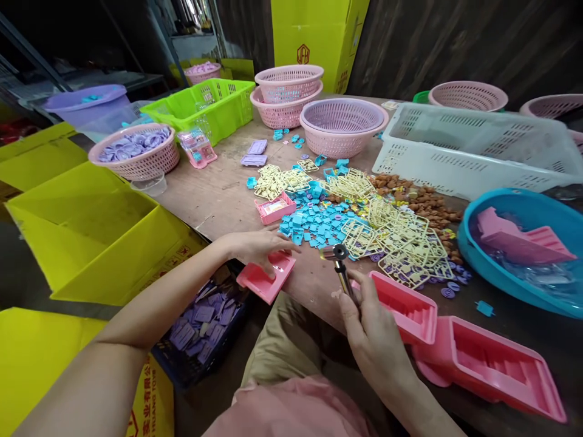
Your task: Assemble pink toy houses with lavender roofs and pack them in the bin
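My left hand (257, 246) rests palm down on a small pink plastic tray (266, 278) at the near edge of the wooden table (218, 194). My right hand (371, 331) grips a small metal hammer (339, 264) by its handle, head up, beside a pink moulded piece (405, 306). Just beyond the hammer lie a heap of small blue plastic parts (314, 221) and cream-coloured part frames (401, 243).
Pink and purple baskets (341, 124), a green crate (209, 106) and a white crate (473, 149) stand at the back. A blue bowl (523, 243) holds pink parts at right. Brown bits (419, 197) and purple discs (449, 288) lie scattered. Yellow cartons (86, 230) and a bin of purple parts (203, 325) stand left of the table.
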The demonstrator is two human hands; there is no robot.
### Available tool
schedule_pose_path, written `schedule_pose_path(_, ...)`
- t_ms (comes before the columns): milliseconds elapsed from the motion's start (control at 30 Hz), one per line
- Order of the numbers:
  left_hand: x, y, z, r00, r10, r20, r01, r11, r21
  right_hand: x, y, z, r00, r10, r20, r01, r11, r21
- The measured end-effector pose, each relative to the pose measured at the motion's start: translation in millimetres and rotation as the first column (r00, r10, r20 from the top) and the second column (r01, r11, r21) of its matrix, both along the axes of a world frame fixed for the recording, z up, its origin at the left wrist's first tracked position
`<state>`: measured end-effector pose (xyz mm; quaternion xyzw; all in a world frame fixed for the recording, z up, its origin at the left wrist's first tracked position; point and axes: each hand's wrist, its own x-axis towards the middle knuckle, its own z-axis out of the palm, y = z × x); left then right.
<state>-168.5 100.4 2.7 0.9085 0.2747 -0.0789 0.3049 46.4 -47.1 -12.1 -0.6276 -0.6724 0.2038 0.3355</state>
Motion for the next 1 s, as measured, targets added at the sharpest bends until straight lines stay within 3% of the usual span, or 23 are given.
schedule_pose_path(67, -1, -8, 2.0, 1.0, -0.026, -0.018, 0.027, 0.996, 0.09, -1, 0, -9.4, 0.999, 0.031, -0.008, -0.031, 0.997, -0.065)
schedule_pose_path(133, 0, -24, -4.5, 0.984, 0.173, 0.043, -0.178, 0.957, 0.227, -4, 1, -22.4, 0.997, 0.078, -0.024, -0.08, 0.994, -0.079)
schedule_pose_path(200, 1, -44, -18.3, 0.887, 0.445, 0.123, -0.459, 0.822, 0.337, -7, 3, -33.3, 0.994, 0.102, -0.026, -0.104, 0.994, -0.047)
schedule_pose_path(267, 0, -61, -33.2, 0.791, 0.596, 0.142, -0.602, 0.714, 0.357, -11, 7, -37.9, 0.992, 0.123, -0.022, -0.123, 0.992, -0.002)
schedule_pose_path(300, -3, -66, -38.8, 0.78, 0.612, 0.133, -0.616, 0.711, 0.34, -14, 8, -37.4, 0.99, 0.137, -0.021, -0.136, 0.99, 0.02)
schedule_pose_path(367, -10, -70, -44.5, 0.817, 0.567, 0.11, -0.572, 0.771, 0.281, -19, 9, -32.3, 0.986, 0.165, -0.023, -0.162, 0.983, 0.09)
schedule_pose_path(433, -18, -68, -43.7, 0.862, 0.496, 0.105, -0.507, 0.829, 0.237, -26, 10, -25.9, 0.983, 0.183, -0.032, -0.173, 0.964, 0.204)
schedule_pose_path(533, -25, -62, -39.5, 0.884, 0.452, 0.117, -0.467, 0.853, 0.232, -35, 11, -24.6, 0.978, 0.207, -0.022, -0.191, 0.935, 0.297)
schedule_pose_path(667, -25, -61, -41.2, 0.892, 0.438, 0.111, -0.452, 0.857, 0.249, -41, 17, -32.3, 0.976, 0.212, 0.055, -0.218, 0.968, 0.128)
schedule_pose_path(833, -23, -62, -47.6, 0.885, 0.455, 0.097, -0.464, 0.849, 0.252, -47, 29, -27.8, 0.979, 0.202, 0.003, -0.199, 0.965, 0.173)
schedule_pose_path(933, -21, -62, -45.9, 0.878, 0.469, 0.097, -0.478, 0.843, 0.248, -51, 36, -27.3, 0.975, 0.217, 0.037, -0.218, 0.976, 0.011)
schedule_pose_path(1000, -22, -63, -39.7, 0.875, 0.465, 0.133, -0.484, 0.846, 0.225, -50, 36, -24.0, 0.979, 0.204, 0.001, -0.204, 0.979, -0.002)
